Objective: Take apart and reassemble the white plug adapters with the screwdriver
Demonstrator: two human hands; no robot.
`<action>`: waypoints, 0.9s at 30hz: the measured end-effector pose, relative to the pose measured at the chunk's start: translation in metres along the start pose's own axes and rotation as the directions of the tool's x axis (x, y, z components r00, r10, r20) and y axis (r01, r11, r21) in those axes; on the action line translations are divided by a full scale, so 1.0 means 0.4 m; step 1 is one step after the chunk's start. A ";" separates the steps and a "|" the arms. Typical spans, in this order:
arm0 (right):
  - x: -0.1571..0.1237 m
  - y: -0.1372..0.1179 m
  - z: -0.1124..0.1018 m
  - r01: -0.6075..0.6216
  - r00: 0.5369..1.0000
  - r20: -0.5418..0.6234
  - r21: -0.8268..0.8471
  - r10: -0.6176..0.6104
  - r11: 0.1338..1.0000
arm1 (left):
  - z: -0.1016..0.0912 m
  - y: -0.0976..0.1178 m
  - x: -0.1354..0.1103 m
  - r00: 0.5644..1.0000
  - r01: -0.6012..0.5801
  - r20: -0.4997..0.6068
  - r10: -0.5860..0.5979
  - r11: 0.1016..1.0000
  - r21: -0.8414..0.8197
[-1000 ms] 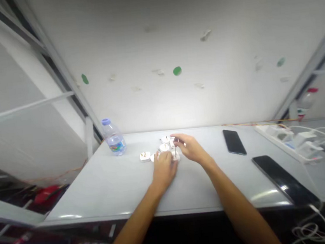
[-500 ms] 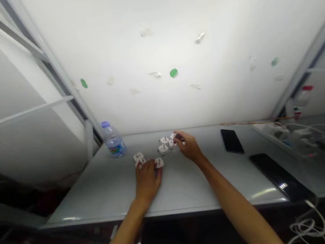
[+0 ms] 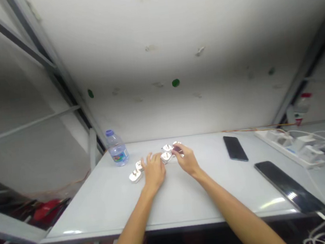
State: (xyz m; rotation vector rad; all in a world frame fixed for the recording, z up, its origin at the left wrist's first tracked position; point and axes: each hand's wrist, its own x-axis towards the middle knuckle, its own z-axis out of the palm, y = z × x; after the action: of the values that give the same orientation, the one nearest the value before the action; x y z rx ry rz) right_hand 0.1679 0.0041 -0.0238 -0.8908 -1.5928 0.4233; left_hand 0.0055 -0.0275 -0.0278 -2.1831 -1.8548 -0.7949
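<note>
Several white three-pin plugs point(image 3: 135, 176) lie pins-up on the grey tabletop in two clusters. My left hand point(image 3: 154, 170) rests between the clusters, palm down with fingers apart. Its thumb-side fingertips are beside the nearer plug of the right cluster point(image 3: 166, 157), and its outer fingers are close to a plug point(image 3: 139, 165) on the left. Whether anything lies under the palm is hidden. My right hand point(image 3: 186, 158) is closed, thumb and fingers around a plug at the right edge of the cluster. The fingers partly cover that plug.
A clear water bottle point(image 3: 117, 148) with a blue cap stands at the back left. On the right lie a small black phone point(image 3: 235, 148), a larger black phone point(image 3: 288, 186) with a white cable attached, and a white power strip point(image 3: 289, 150) with chargers. A white wall point(image 3: 156, 115) rises behind.
My left hand has shifted right, away from the left plugs, and its fingers have spread. My right hand stays at the right cluster. The camera view has tilted slightly up, and the wall looks darker.
</note>
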 end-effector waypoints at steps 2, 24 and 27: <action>-0.001 0.001 0.000 0.001 1.000 0.011 -0.004 -0.001 1.000 | 0.012 -0.004 0.025 0.998 -0.032 0.054 0.033 0.999 -0.022; 0.029 -0.054 -0.068 -0.010 0.995 0.101 0.007 0.009 1.000 | 0.000 0.006 -0.012 0.997 0.067 0.032 -0.064 0.993 -0.092; 0.022 -0.054 -0.057 0.010 0.986 0.167 0.019 -0.013 1.000 | 0.003 0.006 -0.012 0.997 0.069 0.026 -0.067 0.994 -0.088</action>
State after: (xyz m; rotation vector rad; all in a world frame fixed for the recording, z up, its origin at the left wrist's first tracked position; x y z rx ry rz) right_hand 0.1829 -0.0080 0.0024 -0.8500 -1.7437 0.5140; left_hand 0.0076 -0.0319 -0.0307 -2.2014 -1.9500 -0.8855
